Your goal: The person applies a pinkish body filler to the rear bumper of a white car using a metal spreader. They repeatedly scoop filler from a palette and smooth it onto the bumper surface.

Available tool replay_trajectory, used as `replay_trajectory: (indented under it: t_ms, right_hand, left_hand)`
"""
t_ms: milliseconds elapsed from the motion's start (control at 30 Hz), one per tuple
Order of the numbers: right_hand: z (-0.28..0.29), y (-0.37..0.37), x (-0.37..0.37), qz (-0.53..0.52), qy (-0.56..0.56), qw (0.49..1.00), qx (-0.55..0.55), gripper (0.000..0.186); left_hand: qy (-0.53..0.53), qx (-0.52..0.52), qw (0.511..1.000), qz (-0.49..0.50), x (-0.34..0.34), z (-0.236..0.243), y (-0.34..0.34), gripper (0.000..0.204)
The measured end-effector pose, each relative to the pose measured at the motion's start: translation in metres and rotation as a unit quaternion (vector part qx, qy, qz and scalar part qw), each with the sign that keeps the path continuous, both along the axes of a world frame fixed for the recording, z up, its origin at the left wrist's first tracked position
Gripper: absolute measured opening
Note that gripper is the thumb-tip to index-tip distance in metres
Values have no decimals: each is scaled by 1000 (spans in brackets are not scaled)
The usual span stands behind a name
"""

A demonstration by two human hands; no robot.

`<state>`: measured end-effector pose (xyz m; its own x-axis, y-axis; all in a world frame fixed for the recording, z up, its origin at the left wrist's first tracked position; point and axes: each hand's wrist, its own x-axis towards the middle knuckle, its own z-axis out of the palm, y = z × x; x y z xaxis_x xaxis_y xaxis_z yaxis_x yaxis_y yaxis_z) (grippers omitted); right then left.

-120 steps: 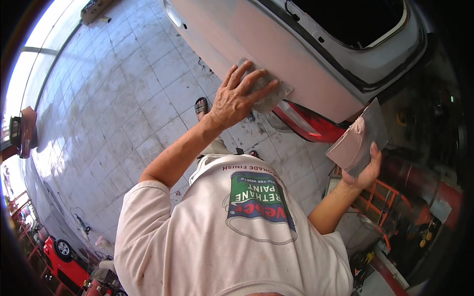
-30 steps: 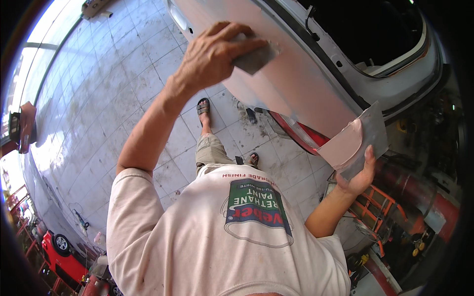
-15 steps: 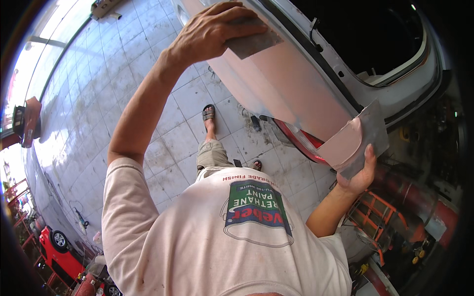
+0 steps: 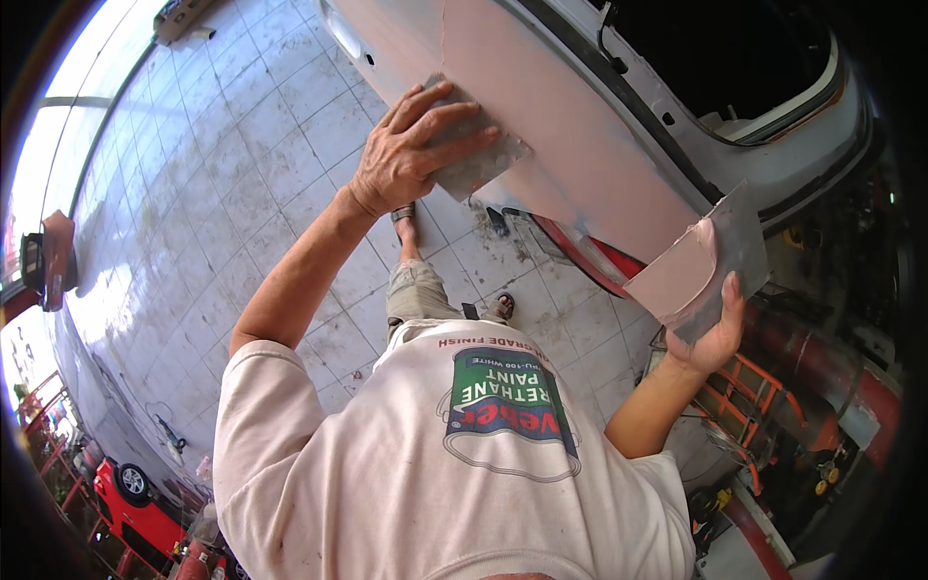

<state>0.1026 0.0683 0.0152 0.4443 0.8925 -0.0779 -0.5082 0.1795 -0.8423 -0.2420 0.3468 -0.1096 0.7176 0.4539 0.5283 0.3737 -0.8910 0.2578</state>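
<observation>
My left hand (image 4: 418, 147) grips a thin grey flat spreader (image 4: 488, 164) with fingers spread over it, against the pink-coated side panel (image 4: 551, 116) of a white car. A thin ridge of pink putty runs across the panel's upper part. On the right, my right hand (image 4: 710, 329) holds a grey rectangular board (image 4: 739, 242), thumb along its edge, with a thick smear of pink putty (image 4: 677, 275) on it. The board overlaps the panel's lower end beside a red tail light (image 4: 565, 242). My right fingers are mostly hidden under the board.
Tiled floor (image 4: 242, 193) lies below, with my sandalled feet on it. An orange metal frame (image 4: 759, 387) and red machinery (image 4: 851, 406) are at lower right. A red car (image 4: 135, 522) is at lower left, and a dark object with an orange-brown part (image 4: 53, 261) stands far left.
Since half a second ago, my left hand and spreader have come down along the panel toward me. My right hand and board have shifted slightly right.
</observation>
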Motion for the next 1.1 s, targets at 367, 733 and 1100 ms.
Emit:
replay_trajectory:
  t_ms: [367,733,1100]
  right_hand:
    - [-4,-14,-3,-33,-131,990,41,62]
    - [10,-31,0,-44,-37,998,-2,61]
    - [-3,-9,1,-15,38,999,28,61]
  left_hand:
    - [-66,-31,997,26,-2,92,164,52]
    - [33,-26,998,41,41,80,16,67]
    - [51,51,997,34,-30,69,58,82]
